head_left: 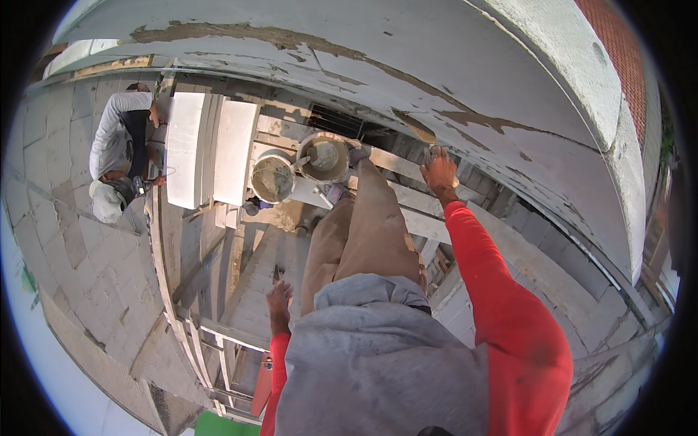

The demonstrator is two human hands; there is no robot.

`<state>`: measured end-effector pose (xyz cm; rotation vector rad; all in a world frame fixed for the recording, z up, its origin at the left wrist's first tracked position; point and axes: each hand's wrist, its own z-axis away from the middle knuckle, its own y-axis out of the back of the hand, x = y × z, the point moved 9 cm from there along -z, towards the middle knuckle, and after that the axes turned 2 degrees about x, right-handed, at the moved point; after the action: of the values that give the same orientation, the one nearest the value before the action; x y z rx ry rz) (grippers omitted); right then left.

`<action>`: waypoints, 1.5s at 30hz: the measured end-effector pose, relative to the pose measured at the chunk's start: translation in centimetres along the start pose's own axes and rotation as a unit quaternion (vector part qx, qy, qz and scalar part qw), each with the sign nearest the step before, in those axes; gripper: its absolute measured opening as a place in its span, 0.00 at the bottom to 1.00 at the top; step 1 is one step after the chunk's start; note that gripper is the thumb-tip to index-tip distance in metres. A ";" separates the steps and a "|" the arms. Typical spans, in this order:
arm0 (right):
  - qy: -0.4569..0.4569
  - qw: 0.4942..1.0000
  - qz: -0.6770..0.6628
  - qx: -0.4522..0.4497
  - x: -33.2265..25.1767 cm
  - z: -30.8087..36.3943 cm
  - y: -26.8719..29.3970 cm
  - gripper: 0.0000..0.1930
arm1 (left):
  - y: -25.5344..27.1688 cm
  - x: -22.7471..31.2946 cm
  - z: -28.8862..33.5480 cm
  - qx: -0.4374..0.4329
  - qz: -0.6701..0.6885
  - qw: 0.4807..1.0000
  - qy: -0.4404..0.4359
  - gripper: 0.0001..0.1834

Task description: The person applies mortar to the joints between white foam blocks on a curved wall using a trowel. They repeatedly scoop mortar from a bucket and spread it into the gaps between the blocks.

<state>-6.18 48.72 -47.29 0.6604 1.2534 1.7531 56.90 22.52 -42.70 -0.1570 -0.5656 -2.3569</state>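
My right hand [439,174], in a red sleeve, is stretched ahead beside the white block wall [349,58], its fingers spread and holding nothing I can see. Whether its fingertips touch the wall I cannot tell. Lower down, my left hand [279,299] hangs by my left leg with loosely bent fingers, nothing visible in it. Ahead of my feet stand a white bucket [254,176] of grey mortar and a wider tub [304,149], also with mortar. A tool handle [299,163] leans between them. Left of the bucket stand large white blocks [234,152].
Wooden planks [429,221] run under my feet, with gaps beside them. A wooden railing [233,334] stands at my left. Beyond the blocks, a person in a cap [109,201] bends over on the far left. A block-paved surface [73,240] lies below.
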 end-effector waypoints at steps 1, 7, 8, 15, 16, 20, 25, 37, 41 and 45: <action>-0.019 1.000 -0.003 -0.015 0.5 0.1 0.2 0.27 | -0.4 0.9 -0.3 -0.009 0.022 1.000 -0.016 0.25; -0.024 0.999 -0.030 -0.034 2.0 1.1 3.5 0.29 | -1.6 5.2 -1.9 0.024 0.090 0.996 0.009 0.23; -0.024 0.998 -0.050 -0.028 2.3 1.3 4.2 0.28 | -1.9 5.8 -2.1 0.015 0.092 0.996 -0.002 0.23; -0.028 0.994 -0.103 0.017 4.4 3.6 10.4 0.22 | -4.0 5.6 -3.8 -0.014 0.074 0.997 -0.009 0.23; -0.019 0.993 -0.113 0.037 4.1 4.0 11.6 0.20 | -4.6 5.7 -4.1 -0.025 0.076 0.997 -0.017 0.24; -0.020 0.978 -0.152 0.144 2.1 6.7 18.5 0.15 | -5.9 5.9 -5.0 -0.039 0.094 0.995 -0.024 0.24; 0.022 0.969 -0.243 0.037 -4.0 8.8 29.4 0.17 | -7.6 7.0 -7.1 -0.056 0.144 0.985 -0.074 0.22; 0.151 0.942 -0.263 0.141 -7.3 8.9 67.3 0.15 | -10.0 7.2 -13.1 -0.103 0.372 0.913 -0.133 0.14; 0.049 0.983 -0.164 0.066 -0.1 -1.3 67.0 0.20 | -9.7 2.0 -11.3 -0.026 0.361 0.929 -0.070 0.07; 0.018 0.975 0.029 -0.218 5.2 -10.1 56.3 0.17 | -11.4 -4.5 -10.9 -0.160 0.376 0.910 -0.065 0.09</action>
<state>-35.81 41.29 1.33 0.4119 0.8333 2.0095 53.25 28.02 -57.67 -0.5757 -0.1203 -1.6622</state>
